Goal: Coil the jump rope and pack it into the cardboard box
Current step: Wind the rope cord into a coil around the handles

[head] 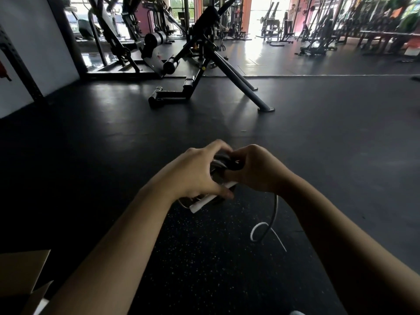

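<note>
Wide open stretch of dark speckled rubber floor [204, 258] all around the jump rope [218, 165], well short of the black steel gym machine [204, 64] beyond. Left hand [200, 171] curled over the coiled bundle of thin glossy cord, white handle [212, 197] poking out beneath. Right hand [254, 169] pinching the coil's other side, loose pale tail [268, 226] looping down to the floor. Matte brown cardboard box [22, 269] flaps far down-left of the rope, at the frame's edge.

matt speckled rubber floor [204, 258], plain cardboard box [22, 269], smooth glossy rope [272, 214]
</note>
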Action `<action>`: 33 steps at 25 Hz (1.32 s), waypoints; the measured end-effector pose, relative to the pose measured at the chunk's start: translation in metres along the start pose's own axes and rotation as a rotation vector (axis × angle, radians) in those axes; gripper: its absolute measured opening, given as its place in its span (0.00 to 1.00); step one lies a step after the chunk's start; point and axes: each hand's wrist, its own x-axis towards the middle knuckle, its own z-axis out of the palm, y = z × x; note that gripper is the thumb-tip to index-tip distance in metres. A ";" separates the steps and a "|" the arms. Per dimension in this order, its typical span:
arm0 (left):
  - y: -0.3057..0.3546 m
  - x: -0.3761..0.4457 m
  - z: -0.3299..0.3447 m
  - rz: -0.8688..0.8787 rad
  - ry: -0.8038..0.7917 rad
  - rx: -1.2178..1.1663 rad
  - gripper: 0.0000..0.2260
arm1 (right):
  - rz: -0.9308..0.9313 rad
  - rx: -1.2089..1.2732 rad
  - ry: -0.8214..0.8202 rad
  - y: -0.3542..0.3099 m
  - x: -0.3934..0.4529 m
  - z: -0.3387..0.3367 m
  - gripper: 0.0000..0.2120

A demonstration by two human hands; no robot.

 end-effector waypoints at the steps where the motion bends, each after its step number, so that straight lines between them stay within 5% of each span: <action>1: -0.006 0.002 0.001 -0.025 -0.015 -0.026 0.35 | 0.004 0.005 -0.015 0.000 -0.001 0.003 0.07; 7: -0.026 0.007 0.008 -0.129 -0.054 -0.067 0.18 | 0.098 0.274 -0.101 -0.001 0.002 0.006 0.22; 10: -0.032 0.004 0.009 -0.110 -0.003 -0.167 0.14 | 0.072 0.434 -0.188 -0.006 -0.003 -0.004 0.20; 16: -0.042 -0.004 -0.013 -0.076 0.168 -0.262 0.11 | 0.070 0.077 -0.347 0.003 0.000 -0.031 0.03; 22: -0.030 -0.003 -0.011 -0.031 0.295 -0.718 0.06 | 0.096 -0.174 -0.203 0.015 0.008 -0.016 0.20; 26: -0.023 0.006 -0.001 -0.129 0.500 -0.931 0.07 | 0.042 0.325 -0.109 0.014 0.008 -0.002 0.28; 29: -0.016 0.016 0.013 -0.258 0.682 -1.262 0.06 | 0.068 0.981 -0.101 -0.006 0.000 0.007 0.06; 31: -0.008 0.022 0.027 -0.295 0.722 -1.485 0.10 | 0.109 1.034 -0.066 -0.018 -0.002 0.020 0.25; 33: 0.001 0.023 0.040 -0.309 0.752 -1.532 0.15 | 0.076 0.914 0.127 -0.026 -0.004 0.038 0.28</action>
